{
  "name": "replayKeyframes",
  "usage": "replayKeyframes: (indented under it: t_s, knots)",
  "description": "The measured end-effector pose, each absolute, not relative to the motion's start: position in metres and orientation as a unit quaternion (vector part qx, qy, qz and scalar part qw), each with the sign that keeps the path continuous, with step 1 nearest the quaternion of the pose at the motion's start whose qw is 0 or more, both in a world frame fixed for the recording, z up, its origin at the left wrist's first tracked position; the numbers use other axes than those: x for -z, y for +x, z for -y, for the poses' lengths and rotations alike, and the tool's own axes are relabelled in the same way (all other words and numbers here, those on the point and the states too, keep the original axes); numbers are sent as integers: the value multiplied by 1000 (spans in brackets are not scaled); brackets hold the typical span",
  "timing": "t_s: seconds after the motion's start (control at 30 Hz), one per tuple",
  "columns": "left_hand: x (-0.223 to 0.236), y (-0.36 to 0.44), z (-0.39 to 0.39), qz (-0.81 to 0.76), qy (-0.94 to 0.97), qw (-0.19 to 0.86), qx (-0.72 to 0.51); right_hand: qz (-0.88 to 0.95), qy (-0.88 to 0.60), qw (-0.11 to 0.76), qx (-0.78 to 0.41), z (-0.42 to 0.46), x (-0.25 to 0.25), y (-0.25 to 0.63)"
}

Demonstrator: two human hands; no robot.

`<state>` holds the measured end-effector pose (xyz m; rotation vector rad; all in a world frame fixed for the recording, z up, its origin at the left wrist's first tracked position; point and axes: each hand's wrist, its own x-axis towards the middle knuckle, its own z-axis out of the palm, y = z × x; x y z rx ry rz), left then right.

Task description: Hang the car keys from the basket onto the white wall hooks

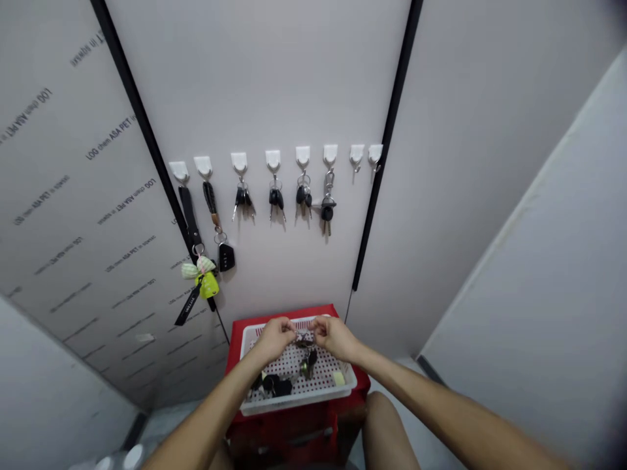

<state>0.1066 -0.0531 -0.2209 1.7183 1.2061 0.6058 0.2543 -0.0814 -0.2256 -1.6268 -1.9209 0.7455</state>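
Observation:
My left hand (275, 337) and my right hand (333, 335) are both closed in a pinch on one bunch of keys (306, 352), held between them just above a white perforated basket (298, 396). Keys dangle from the bunch down toward the basket floor. More keys with black fobs (274, 385) lie in the basket under my left wrist, and a small pale yellow object (339, 377) lies at its right end. The basket rests on a red stool (287, 424).
A row of white wall hooks (273, 158) runs across the grey panel above; most carry keys (276, 199), and the two rightmost hooks (366, 155) are bare. A yellow-green charm (206, 279) hangs from the far-left strap. A black strip (377, 170) borders the panel.

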Motion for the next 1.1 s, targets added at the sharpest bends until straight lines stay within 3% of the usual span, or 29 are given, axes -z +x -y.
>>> replayKeyframes:
  t_s: [0.13,0.23,0.47,0.63,0.93,1.1]
  knots:
    - [199,115,50,-446,709,465,-288,679,-604,305,-284,77,178,267]
    - [163,134,49,-398,724,448,-341,649,-573,401,-298,70,131,280]
    - [54,189,44,-353,801,233,-424,585,-490,622,-173,48,27,309]
    - [13,214,35,-359,820,152,-420,515,-481,694,-147,25,-11,328]
    - [19,224,35,-356,843,108,-389,467,-557,674,-130,-6,-12,335]
    - [77,177,46,-354,868,155,-312,484,-583,650,64,7,18,337]
